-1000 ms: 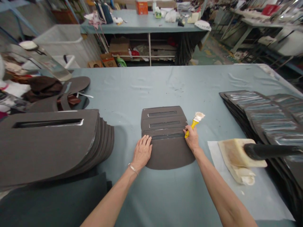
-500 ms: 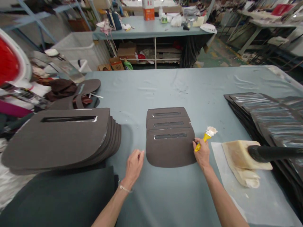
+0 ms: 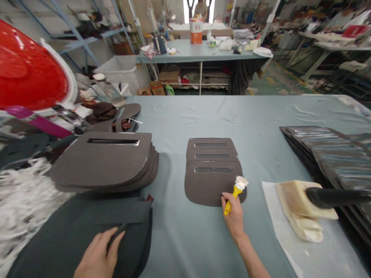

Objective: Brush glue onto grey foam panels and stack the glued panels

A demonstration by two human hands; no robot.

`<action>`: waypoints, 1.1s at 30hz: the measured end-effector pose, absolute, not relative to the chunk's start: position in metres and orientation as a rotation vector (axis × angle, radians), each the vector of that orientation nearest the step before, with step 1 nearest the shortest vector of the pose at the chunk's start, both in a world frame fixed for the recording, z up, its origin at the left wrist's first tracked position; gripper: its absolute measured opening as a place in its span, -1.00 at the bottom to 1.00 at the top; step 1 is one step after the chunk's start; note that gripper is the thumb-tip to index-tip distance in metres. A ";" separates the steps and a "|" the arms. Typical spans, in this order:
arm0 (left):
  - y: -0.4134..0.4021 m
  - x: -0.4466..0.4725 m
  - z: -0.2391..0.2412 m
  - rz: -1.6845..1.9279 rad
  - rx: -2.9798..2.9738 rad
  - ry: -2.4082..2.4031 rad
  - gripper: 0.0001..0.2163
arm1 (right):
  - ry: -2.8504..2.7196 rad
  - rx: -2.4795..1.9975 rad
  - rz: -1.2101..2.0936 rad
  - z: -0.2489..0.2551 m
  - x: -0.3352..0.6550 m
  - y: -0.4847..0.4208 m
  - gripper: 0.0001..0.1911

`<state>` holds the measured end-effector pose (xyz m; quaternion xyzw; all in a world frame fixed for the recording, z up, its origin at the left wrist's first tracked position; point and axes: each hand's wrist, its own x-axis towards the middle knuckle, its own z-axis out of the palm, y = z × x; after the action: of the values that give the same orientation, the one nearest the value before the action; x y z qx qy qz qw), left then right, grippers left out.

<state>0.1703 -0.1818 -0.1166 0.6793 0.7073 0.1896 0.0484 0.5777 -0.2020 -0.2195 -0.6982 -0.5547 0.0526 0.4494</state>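
Note:
My right hand (image 3: pixel 234 216) is closed around the yellow handle of a paintbrush (image 3: pixel 238 189). White paste coats the bristles, which point up and away over the front right of the nearest brown panel (image 3: pixel 208 187). Three such panels lie overlapped, each with a long narrow slot. On the left, my left hand (image 3: pixel 100 251) pinches the edge of a dark fabric panel (image 3: pixel 127 210) on a low pile, thumb against fingers. A thick stack of larger brown slotted panels (image 3: pixel 110 162) sits just beyond that pile.
At right, a cream block-shaped container (image 3: pixel 292 193) with a black handle across it stands on a white sheet (image 3: pixel 281 220). Behind it are stacked dark panels (image 3: pixel 327 150) with shiny strips. A red object (image 3: pixel 31 73), clear bottle (image 3: pixel 108 89) and white scraps (image 3: pixel 26 208) crowd the left.
My left hand has moved left and nearer, from the bare tabletop to the dark fabric, and now grips its edge. My right hand has shifted left and nearer with the brush. The view has tilted up.

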 end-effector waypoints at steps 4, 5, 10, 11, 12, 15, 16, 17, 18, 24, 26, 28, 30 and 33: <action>-0.168 0.212 -0.100 0.625 1.899 1.916 -0.71 | -1.491 -1.482 0.524 -0.191 0.504 -0.199 -0.83; -0.164 0.230 -0.096 0.646 1.841 1.854 -0.72 | -1.508 -1.427 0.641 -0.182 0.488 -0.199 -0.79; -0.150 0.326 -0.094 0.715 1.720 1.565 -0.70 | -1.176 -1.385 0.945 -0.163 0.457 -0.190 -0.69; -0.150 0.341 -0.100 0.701 1.714 1.508 -0.67 | -1.083 -1.414 0.923 -0.165 0.463 -0.190 -0.73; -0.150 0.353 -0.107 0.686 1.715 1.468 -0.63 | -1.016 -1.453 0.876 -0.169 0.473 -0.191 -0.76; -0.156 0.373 -0.133 0.627 1.801 1.431 -0.58 | -0.974 -1.618 0.663 -0.185 0.520 -0.203 -0.77; -0.159 0.375 -0.141 0.608 1.848 1.437 -0.59 | -0.987 -1.676 0.594 -0.189 0.537 -0.210 -0.75; -0.162 0.377 -0.149 0.584 1.896 1.438 -0.62 | -1.001 -1.731 0.537 -0.193 0.553 -0.217 -0.74; -0.164 0.377 -0.155 0.562 1.937 1.442 -0.64 | -1.013 -1.781 0.492 -0.195 0.568 -0.225 -0.72; -0.161 0.381 -0.177 0.498 2.031 1.640 -0.71 | -1.098 -1.993 0.351 -0.196 0.600 -0.257 -0.67; -0.156 0.384 -0.184 0.465 2.066 1.734 -0.71 | -1.149 -2.015 0.311 -0.195 0.598 -0.262 -0.64; -0.149 0.386 -0.191 0.439 2.095 1.811 -0.70 | -1.157 -2.027 0.290 -0.194 0.595 -0.264 -0.61; -0.144 0.389 -0.194 0.417 2.118 1.828 -0.75 | -1.116 -2.067 0.258 -0.193 0.595 -0.262 -0.59; -0.140 0.392 -0.192 0.415 2.117 1.772 -0.91 | -1.066 -2.141 0.190 -0.196 0.600 -0.253 -0.56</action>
<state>0.3919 -0.1399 -0.1917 0.7467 0.6251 0.1463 0.1738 0.6000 -0.2527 -0.1956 -0.8317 -0.4139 0.0739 0.3627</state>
